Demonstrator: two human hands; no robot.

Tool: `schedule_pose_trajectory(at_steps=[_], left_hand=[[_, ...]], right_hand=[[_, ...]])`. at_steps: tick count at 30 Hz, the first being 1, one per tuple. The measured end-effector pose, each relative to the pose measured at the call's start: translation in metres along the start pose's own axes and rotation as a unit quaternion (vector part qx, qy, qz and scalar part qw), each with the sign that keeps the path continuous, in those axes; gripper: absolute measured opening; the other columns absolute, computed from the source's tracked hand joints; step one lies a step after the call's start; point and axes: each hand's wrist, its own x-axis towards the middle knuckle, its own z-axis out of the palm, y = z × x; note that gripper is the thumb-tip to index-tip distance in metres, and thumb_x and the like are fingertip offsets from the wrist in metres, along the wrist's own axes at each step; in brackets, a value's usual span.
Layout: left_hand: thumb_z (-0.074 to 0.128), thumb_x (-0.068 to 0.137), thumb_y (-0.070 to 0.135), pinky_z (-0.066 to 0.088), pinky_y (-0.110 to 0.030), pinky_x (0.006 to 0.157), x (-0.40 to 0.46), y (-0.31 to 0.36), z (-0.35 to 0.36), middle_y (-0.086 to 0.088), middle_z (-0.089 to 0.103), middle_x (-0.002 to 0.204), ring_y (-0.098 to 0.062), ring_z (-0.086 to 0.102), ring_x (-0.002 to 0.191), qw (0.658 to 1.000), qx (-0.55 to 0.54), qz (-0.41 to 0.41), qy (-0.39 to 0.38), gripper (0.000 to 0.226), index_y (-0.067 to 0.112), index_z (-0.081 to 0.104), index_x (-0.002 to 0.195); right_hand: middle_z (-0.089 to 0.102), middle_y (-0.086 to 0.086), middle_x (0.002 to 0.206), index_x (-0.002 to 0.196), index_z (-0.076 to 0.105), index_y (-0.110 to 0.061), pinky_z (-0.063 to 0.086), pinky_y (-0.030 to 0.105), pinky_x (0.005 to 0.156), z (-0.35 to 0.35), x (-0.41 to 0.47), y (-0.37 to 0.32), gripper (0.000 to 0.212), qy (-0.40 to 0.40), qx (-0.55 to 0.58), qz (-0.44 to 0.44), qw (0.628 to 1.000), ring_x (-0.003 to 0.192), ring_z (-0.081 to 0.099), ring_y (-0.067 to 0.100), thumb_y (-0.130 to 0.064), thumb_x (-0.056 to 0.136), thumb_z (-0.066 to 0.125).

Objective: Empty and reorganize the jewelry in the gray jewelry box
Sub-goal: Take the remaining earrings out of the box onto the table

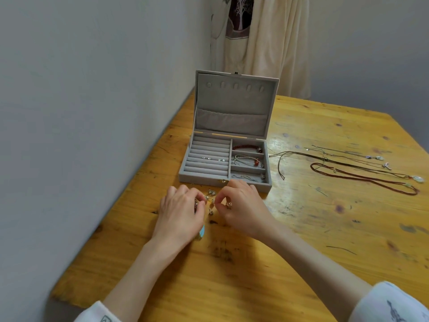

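The gray jewelry box (204, 180) stands open on the wooden table (301, 228), lid upright. Its ring rolls hold a few small silver earrings (206, 158). The right compartments hold a red bead bracelet (246, 147), a silver bracelet (246, 160) and a thin chain (248, 177). Just in front of the box lies a small pile of rings and earrings (211, 201). My left hand (181, 212) grips small pieces at the pile's left side. My right hand (243, 205) pinches a small silver piece at its right side. A turquoise pendant (201, 233) peeks out under my left hand.
Several cord and bead necklaces (362, 168) lie spread on the table to the right of the box. A grey wall (92, 112) runs along the table's left edge. A cream garment (262, 43) hangs behind the box.
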Motion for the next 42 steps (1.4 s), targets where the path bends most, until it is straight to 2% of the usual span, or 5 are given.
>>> schedule_pose_trajectory(at_steps=[5,15,21,35,42], left_hand=[[0.044,0.094,0.028,0.026,-0.021,0.083,0.033,-0.007,-0.007,0.004,0.054,0.109,-0.008,0.035,0.098,0.999,0.000,0.010,0.040,0.022,0.022,0.057,0.111],[0.048,0.093,0.027,0.029,-0.025,0.083,0.105,-0.014,-0.001,-0.005,0.056,0.113,-0.020,0.039,0.109,0.999,0.021,0.008,0.049,0.026,0.020,0.061,0.114],[0.049,0.093,0.028,0.028,-0.025,0.081,0.108,-0.014,0.010,-0.004,0.054,0.112,-0.020,0.038,0.105,0.997,0.052,0.028,0.041,0.031,0.025,0.059,0.122],[0.055,0.090,0.027,0.030,-0.030,0.083,0.114,-0.012,0.006,-0.003,0.061,0.110,-0.021,0.041,0.107,0.996,0.068,0.027,0.047,0.021,0.018,0.065,0.105],[0.056,0.089,0.027,0.031,-0.030,0.085,0.103,-0.014,-0.001,-0.005,0.059,0.113,-0.021,0.040,0.109,0.998,0.049,0.009,0.046,0.019,0.016,0.066,0.101]], right_hand=[[0.048,-0.006,0.090,0.099,0.065,-0.017,0.038,0.028,0.085,-0.010,0.027,0.008,0.018,0.042,0.053,0.030,0.997,0.088,0.042,0.009,-0.024,0.092,0.050],[0.054,0.003,0.116,0.121,0.059,-0.026,0.032,0.037,0.094,-0.008,0.093,0.024,0.030,0.041,-0.048,0.035,0.997,0.111,0.043,0.020,-0.026,0.096,0.043],[0.051,0.003,0.110,0.125,0.056,-0.030,0.031,0.036,0.090,-0.003,0.097,0.030,0.033,0.012,-0.085,0.002,0.996,0.107,0.042,0.023,-0.025,0.097,0.040],[0.059,0.004,0.111,0.098,0.066,-0.016,0.030,0.043,0.091,-0.002,0.129,0.025,0.027,-0.034,-0.074,0.073,0.994,0.112,0.046,0.026,-0.035,0.092,0.049],[0.056,0.008,0.118,0.104,0.061,-0.012,0.029,0.044,0.094,-0.004,0.125,0.022,0.031,-0.053,-0.090,0.071,0.992,0.116,0.044,0.028,-0.035,0.096,0.042]])
